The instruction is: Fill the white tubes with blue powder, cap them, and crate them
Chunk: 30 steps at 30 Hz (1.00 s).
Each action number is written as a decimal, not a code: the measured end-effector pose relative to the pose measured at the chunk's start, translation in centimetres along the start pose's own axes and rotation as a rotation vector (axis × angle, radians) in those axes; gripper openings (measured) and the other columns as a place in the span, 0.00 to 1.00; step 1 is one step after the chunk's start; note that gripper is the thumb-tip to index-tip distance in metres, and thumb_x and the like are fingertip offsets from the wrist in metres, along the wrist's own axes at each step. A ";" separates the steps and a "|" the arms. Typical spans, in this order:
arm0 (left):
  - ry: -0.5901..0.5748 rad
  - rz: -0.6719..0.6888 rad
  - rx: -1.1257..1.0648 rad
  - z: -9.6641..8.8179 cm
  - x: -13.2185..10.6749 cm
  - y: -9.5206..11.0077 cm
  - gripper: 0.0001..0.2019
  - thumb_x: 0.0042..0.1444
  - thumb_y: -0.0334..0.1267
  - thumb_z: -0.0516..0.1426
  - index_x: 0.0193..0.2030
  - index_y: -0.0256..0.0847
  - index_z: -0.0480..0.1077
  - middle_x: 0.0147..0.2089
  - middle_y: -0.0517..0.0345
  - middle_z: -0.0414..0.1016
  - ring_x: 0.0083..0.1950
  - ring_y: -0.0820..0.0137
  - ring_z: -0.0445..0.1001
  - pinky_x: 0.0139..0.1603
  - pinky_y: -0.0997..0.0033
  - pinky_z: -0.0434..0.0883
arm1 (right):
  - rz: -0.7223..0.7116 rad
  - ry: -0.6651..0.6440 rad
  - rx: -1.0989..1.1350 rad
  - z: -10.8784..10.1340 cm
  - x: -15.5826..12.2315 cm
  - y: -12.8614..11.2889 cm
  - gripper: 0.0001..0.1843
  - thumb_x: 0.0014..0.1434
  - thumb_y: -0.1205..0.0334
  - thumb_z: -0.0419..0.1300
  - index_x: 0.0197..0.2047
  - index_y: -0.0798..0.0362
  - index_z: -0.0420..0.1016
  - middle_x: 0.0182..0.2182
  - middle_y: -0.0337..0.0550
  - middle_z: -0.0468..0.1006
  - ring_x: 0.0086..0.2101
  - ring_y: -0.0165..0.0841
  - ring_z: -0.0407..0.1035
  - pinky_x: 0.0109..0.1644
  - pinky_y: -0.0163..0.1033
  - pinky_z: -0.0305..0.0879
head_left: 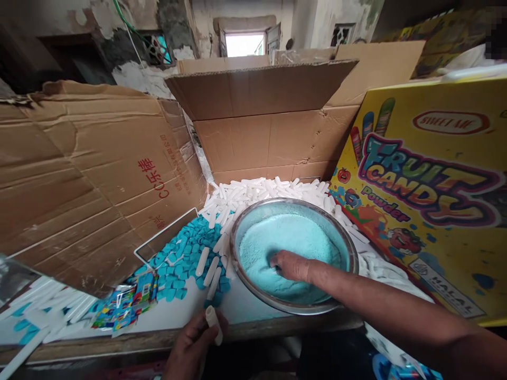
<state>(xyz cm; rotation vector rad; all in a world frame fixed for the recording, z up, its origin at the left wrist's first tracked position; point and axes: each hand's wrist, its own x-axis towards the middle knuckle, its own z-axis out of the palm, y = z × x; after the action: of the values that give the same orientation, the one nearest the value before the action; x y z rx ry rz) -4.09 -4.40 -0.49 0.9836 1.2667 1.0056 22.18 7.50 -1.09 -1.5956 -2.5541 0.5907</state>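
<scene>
My left hand [189, 345] grips a white plastic tube [214, 324] near the table's front edge, its open end tilted upward. My right hand [292, 265] reaches into a wide metal bowl [295, 307] of pale blue powder [289, 229]. Its fingers are curled and dip into a hollow in the powder. What they hold, if anything, is hidden. Left of the bowl lie several loose white tubes [202, 262] on a heap of blue caps [176, 256].
More white tubes [261, 192] pile up behind the bowl. Cardboard sheets stand at the left [95, 169] and back [265, 140]. A yellow candy carton [428, 174] leans at the right. Colourful packets [129, 302] and a wire frame [168, 229] lie at the left.
</scene>
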 end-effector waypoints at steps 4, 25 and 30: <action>-0.025 0.044 0.025 0.5 0.3 0.9 0.14 0.42 0.47 0.60 0.29 0.38 0.72 0.27 0.56 0.71 0.29 0.67 0.64 0.30 0.72 0.61 | -0.046 -0.062 -0.079 -2.1 -0.3 0.2 0.09 0.48 0.72 0.56 0.33 0.54 0.75 0.28 0.43 0.76 0.30 0.34 0.68 0.33 0.34 0.60; -0.305 0.245 0.375 12.0 8.5 4.9 0.11 0.46 0.42 0.53 0.32 0.37 0.68 0.30 0.57 0.70 0.33 0.68 0.67 0.26 0.74 0.65 | 0.066 0.170 -0.066 -6.4 -6.4 2.7 0.10 0.52 0.73 0.52 0.35 0.57 0.72 0.35 0.47 0.74 0.34 0.35 0.69 0.37 0.36 0.61; -0.297 0.335 0.537 12.4 9.3 4.0 0.07 0.46 0.38 0.52 0.28 0.37 0.68 0.24 0.62 0.64 0.30 0.71 0.62 0.30 0.73 0.61 | -0.045 0.329 0.169 -6.7 -6.8 3.5 0.11 0.52 0.75 0.50 0.35 0.56 0.71 0.32 0.44 0.72 0.34 0.33 0.68 0.39 0.36 0.61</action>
<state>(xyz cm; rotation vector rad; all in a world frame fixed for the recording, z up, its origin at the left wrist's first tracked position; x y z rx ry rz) 8.48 5.29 1.48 1.7376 1.1620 0.7341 29.98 4.80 4.80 -1.4395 -2.2324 0.4788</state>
